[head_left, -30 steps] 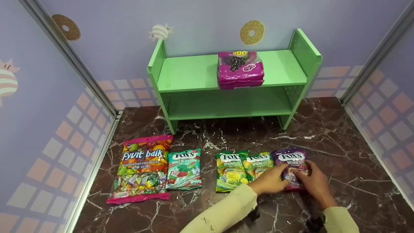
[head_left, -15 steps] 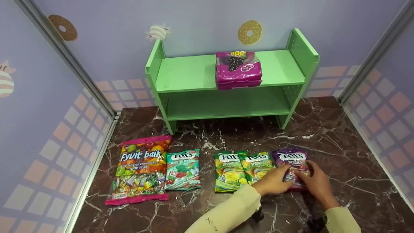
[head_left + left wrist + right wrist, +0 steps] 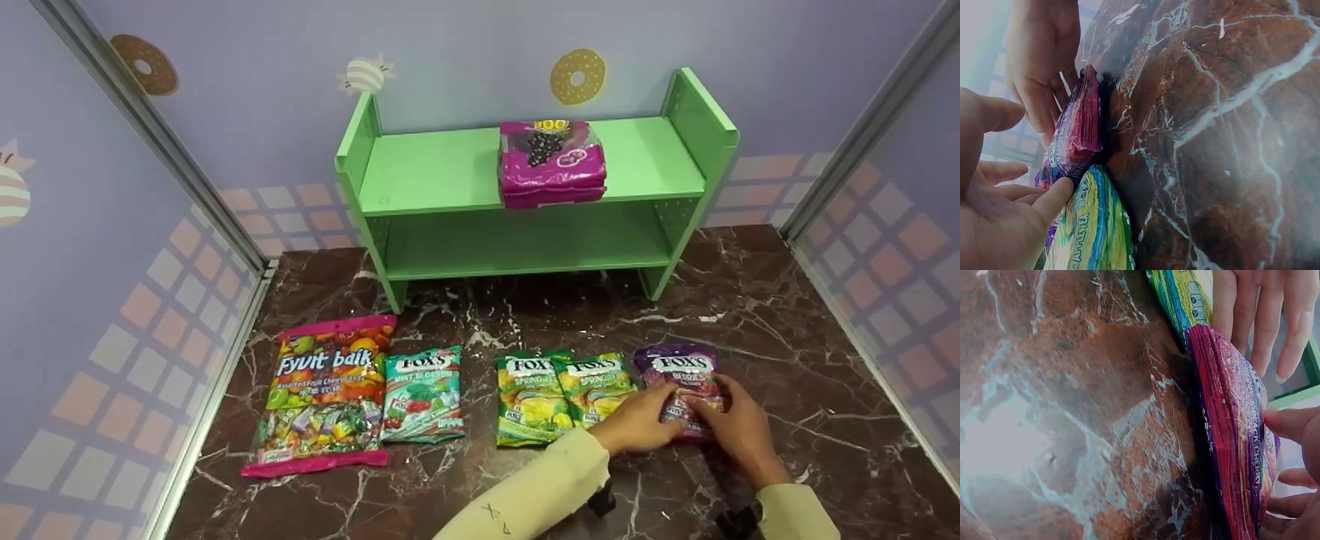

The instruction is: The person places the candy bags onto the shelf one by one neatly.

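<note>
A purple Fox's Berries candy bag [image 3: 686, 364] lies face up on the marble surface between both hands. My left hand [image 3: 637, 420] reaches to its left edge, fingers extended; in the right wrist view the left fingers [image 3: 1264, 332] look straight over the bag's end. My right hand [image 3: 742, 431] holds the right side, thumb on the bag's face and fingers round its edge. The right thumb [image 3: 1286, 419] presses beside the "Black Cherry" print. Close on the left lie two yellow-green Fox's Spring Tea bags, one [image 3: 532, 405] overlapped by the other [image 3: 592, 390].
Farther left, a teal Fox's Mint Blossom bag [image 3: 424, 397] lies against a large Fyvit Baik candy bag [image 3: 322, 397]. Behind stands a green two-tier shelf [image 3: 420, 169] with a purple grape-print pack [image 3: 553, 169] on top. Printed walls [image 3: 97, 262] enclose the marble surface [image 3: 817, 420].
Both hands have slid the purple bag slightly right, away from the yellow-green bags. The head view has shifted a little; the other bags and the shelf stay put.
</note>
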`<control>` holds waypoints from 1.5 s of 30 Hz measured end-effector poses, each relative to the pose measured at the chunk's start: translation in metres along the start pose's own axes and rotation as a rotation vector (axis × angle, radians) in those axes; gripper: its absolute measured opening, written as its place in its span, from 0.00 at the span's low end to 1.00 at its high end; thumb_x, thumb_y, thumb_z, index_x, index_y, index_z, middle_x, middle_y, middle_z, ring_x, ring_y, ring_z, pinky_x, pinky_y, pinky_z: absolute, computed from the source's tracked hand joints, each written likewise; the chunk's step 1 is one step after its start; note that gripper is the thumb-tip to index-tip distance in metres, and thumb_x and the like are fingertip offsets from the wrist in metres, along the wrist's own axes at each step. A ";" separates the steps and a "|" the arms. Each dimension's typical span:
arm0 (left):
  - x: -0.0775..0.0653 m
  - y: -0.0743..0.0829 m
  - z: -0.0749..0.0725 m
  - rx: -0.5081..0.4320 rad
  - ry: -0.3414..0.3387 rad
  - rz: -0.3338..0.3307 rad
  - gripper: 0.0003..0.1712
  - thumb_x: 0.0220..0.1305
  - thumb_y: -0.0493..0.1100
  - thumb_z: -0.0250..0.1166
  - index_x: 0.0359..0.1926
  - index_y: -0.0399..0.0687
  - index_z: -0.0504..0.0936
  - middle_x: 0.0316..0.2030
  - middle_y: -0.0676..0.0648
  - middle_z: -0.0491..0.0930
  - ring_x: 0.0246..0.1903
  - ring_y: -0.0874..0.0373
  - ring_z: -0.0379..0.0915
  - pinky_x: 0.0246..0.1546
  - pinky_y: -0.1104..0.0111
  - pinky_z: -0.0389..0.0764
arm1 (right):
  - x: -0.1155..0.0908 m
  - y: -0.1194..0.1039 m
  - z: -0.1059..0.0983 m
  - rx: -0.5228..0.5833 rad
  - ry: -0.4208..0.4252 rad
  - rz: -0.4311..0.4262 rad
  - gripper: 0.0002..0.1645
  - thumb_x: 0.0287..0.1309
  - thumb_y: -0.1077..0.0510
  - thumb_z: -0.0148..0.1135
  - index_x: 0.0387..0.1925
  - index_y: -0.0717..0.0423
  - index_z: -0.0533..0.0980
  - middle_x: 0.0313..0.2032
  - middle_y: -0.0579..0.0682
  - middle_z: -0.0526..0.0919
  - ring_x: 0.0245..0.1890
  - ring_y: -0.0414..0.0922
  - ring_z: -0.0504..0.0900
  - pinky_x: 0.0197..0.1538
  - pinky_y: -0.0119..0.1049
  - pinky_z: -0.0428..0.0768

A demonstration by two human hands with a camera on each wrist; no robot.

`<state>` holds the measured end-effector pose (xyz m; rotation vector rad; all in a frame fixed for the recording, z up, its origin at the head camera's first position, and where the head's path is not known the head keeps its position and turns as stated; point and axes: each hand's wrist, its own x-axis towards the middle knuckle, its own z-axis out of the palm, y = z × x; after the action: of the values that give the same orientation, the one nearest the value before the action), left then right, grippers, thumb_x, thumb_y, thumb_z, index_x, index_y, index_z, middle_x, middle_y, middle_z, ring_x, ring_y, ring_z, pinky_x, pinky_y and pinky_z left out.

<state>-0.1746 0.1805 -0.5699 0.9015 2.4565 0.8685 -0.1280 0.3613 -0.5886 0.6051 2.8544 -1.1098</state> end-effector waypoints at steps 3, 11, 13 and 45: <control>-0.001 0.002 0.002 -0.026 0.016 -0.023 0.35 0.67 0.56 0.57 0.72 0.54 0.61 0.73 0.49 0.59 0.70 0.57 0.59 0.68 0.68 0.64 | 0.000 0.001 0.000 0.000 -0.002 0.004 0.53 0.59 0.35 0.61 0.71 0.66 0.55 0.65 0.75 0.64 0.63 0.71 0.64 0.64 0.63 0.63; 0.001 0.007 0.005 -0.069 0.074 -0.100 0.35 0.65 0.56 0.59 0.70 0.53 0.63 0.69 0.51 0.65 0.66 0.57 0.65 0.65 0.69 0.68 | 0.001 0.005 -0.001 -0.019 -0.036 0.016 0.60 0.57 0.29 0.58 0.73 0.66 0.50 0.66 0.75 0.60 0.64 0.72 0.62 0.64 0.65 0.62; 0.001 0.008 0.005 -0.096 0.072 -0.132 0.37 0.64 0.56 0.60 0.71 0.52 0.61 0.69 0.52 0.65 0.66 0.58 0.65 0.65 0.69 0.68 | 0.001 0.006 -0.001 -0.018 -0.052 0.021 0.62 0.56 0.27 0.57 0.74 0.66 0.48 0.67 0.75 0.60 0.64 0.72 0.61 0.64 0.65 0.62; 0.007 0.016 0.014 -0.437 0.102 -0.265 0.38 0.59 0.53 0.68 0.68 0.55 0.65 0.69 0.51 0.63 0.67 0.58 0.62 0.65 0.68 0.67 | -0.001 -0.003 0.003 0.044 -0.048 -0.023 0.56 0.58 0.45 0.66 0.73 0.67 0.47 0.68 0.75 0.57 0.66 0.70 0.60 0.67 0.63 0.59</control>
<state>-0.1654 0.2010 -0.5709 0.3776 2.2593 1.3027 -0.1290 0.3570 -0.5883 0.5416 2.8100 -1.1765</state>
